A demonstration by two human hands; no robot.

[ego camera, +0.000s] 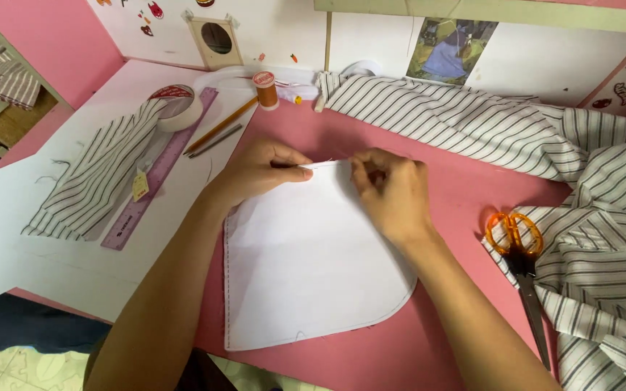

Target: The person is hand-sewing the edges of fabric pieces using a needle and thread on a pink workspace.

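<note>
Both hands pinch the top edge of a white fabric piece [306, 261] lying flat near the front edge of the pink desk [443, 181]. The left hand [259, 172] has its fingers curled shut on the upper left of that edge; the right hand [389, 192] grips just beside it, thumb and fingers closed on the cloth — whether a needle or pin sits between them is too small to tell.

The likely trouble is the two layers slipping out of line if either pinch loosens, leaving the stitched border uneven. The scissors [519, 250] rest on striped cloth [603, 217] by the right edge — a sweeping forearm could knock them off.
</note>
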